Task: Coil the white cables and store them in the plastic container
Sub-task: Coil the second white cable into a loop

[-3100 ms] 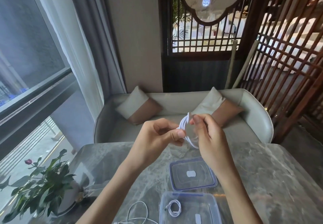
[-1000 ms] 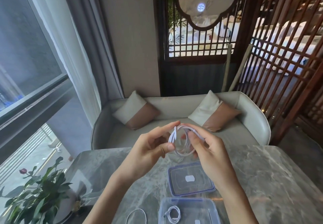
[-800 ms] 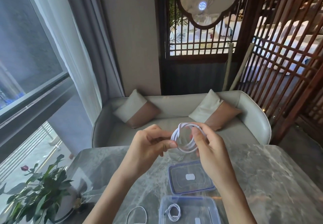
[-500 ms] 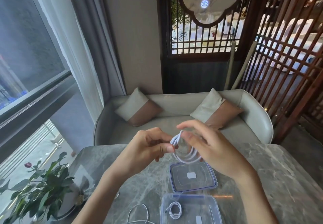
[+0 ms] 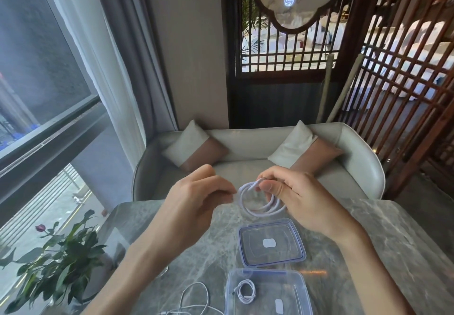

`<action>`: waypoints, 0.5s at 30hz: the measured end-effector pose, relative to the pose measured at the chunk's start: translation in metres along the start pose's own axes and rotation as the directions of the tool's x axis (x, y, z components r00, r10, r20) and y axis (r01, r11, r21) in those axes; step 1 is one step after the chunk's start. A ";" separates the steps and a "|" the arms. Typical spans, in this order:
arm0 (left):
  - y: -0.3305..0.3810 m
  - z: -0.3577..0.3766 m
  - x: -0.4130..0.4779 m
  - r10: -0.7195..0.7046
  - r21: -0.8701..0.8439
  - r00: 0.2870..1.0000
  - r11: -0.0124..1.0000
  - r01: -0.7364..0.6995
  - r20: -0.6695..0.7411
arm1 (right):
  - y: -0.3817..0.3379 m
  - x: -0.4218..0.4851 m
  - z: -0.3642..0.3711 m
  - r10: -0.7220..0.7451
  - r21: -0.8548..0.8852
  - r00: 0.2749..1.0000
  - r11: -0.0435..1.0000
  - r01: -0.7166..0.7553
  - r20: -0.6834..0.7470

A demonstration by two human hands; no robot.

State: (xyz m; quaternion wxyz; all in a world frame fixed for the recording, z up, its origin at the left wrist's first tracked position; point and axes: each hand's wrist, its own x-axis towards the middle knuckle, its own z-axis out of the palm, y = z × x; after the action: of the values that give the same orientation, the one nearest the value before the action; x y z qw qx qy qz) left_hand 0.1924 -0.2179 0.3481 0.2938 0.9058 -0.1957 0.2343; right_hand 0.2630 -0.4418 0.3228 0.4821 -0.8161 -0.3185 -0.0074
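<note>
Right hand (image 5: pixel 302 199) is pinching the coiled white cable (image 5: pixel 267 212) at its top, left hand (image 5: pixel 196 201) pinching its left edge, above the table (image 5: pixel 383 236).

the loose cable (image 5: pixel 196 283) and plastic container (image 5: pixel 266 272) run off the bottom edge.

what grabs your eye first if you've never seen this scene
The left hand and right hand pinch a coiled white cable in mid-air above the marble table, centre frame. Below it lies a detached lid. Nearer still is an open plastic container with one stored coil inside, and a loose cable sprawls to its left.
</note>
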 end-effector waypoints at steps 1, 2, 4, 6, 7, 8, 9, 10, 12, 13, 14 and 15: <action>-0.001 -0.001 -0.003 0.031 0.049 1.000 0.998 -0.031 -0.005 | 0.000 0.000 0.000 0.014 -0.005 1.000 1.000 -0.013 0.014; -0.004 -0.002 -0.007 0.038 0.084 0.999 0.996 -0.038 -0.002 | -0.001 0.000 0.001 0.021 -0.013 1.000 1.000 -0.021 0.022; -0.011 -0.005 -0.016 -0.026 0.043 0.993 0.999 0.021 0.117 | -0.003 -0.001 0.007 0.017 -0.026 1.000 1.000 -0.016 0.009; -0.015 -0.015 -0.022 -0.127 -0.191 0.876 0.952 0.239 0.466 | -0.004 -0.002 0.015 0.026 -0.046 0.999 0.999 -0.027 -0.022; -0.015 -0.019 -0.024 -0.134 -0.292 0.775 0.876 0.384 0.618 | -0.005 -0.003 0.018 0.038 -0.060 0.999 0.997 -0.039 -0.028; -0.013 -0.020 -0.026 -0.141 -0.326 0.725 0.824 0.464 0.674 | -0.005 -0.004 0.020 0.048 -0.075 0.998 0.996 -0.050 -0.028; -0.011 -0.017 -0.026 -0.173 -0.325 0.742 0.818 0.474 0.647 | -0.007 -0.004 0.021 0.050 -0.089 0.998 0.995 -0.052 -0.028; -0.007 -0.011 -0.024 -0.210 -0.337 0.797 0.823 0.457 0.567 | -0.010 -0.004 0.022 0.044 -0.103 0.999 0.994 -0.047 -0.030; 0.007 0.010 -0.018 -0.259 -0.478 0.900 0.777 0.410 0.351 | -0.015 -0.004 0.026 0.012 -0.112 0.999 0.994 -0.016 -0.040; 0.013 0.022 -0.016 -0.280 -0.551 0.924 0.742 0.381 0.262 | -0.017 -0.003 0.029 -0.007 -0.109 0.999 0.994 0.002 -0.049; 0.017 0.033 -0.013 -0.302 -0.588 0.936 0.730 0.349 0.181 | -0.018 -0.003 0.031 -0.004 -0.075 0.999 0.997 0.000 -0.050; 0.018 0.041 -0.012 -0.318 -0.587 0.942 0.745 0.317 0.104 | -0.019 -0.003 0.032 0.031 0.010 0.999 0.999 -0.030 -0.035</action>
State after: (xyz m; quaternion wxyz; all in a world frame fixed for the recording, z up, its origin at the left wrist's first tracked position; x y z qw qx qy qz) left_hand 0.1867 -0.2548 0.3203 0.5986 0.7870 -0.1021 0.1086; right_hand 0.2413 -0.4122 0.3195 0.4916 -0.8183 -0.2976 -0.0128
